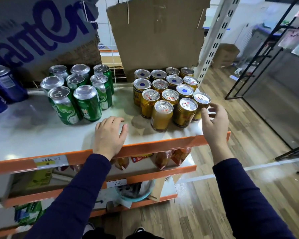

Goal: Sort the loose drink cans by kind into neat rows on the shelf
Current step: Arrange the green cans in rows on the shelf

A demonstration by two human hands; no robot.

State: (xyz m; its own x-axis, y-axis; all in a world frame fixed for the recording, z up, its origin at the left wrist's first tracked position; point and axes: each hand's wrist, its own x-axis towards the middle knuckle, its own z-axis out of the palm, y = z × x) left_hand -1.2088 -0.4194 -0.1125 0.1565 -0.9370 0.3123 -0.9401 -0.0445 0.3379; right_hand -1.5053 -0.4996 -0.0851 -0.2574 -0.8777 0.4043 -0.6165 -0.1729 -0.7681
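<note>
- Head camera is looking down at our two hands in front of the gold cans [167,94], which are standing grouped in tight rows on the shelf [33,135] at about one o'clock from our left hand [109,135].
- We are resting our left hand palm down near the shelf's front edge, fingers straight and holding nothing.
- We are holding our right hand [214,123] up beside the shelf's right end, fingers loosely spread and blurred. The end gold can [202,100] is sitting at eleven o'clock from it, and we cannot tell whether the thumb is touching that can.
- Green cans [78,94] are standing at eleven o'clock from our left hand, well apart from the gold ones, and blue cans [3,87] are showing at the view's nine o'clock edge.
- An orange strip [145,147] is running along the white shelf's front, carrying a price label [50,162].
- A torn cardboard sheet [157,35] is leaning behind the gold cans, with a printed box [41,31] behind the green ones.
- Wood floor [214,195] is stretching away at three o'clock, where a black frame rack [259,57] is standing.
- Gold cans are standing upright with silver tops; some are showing pull tabs, others a blue dot.
</note>
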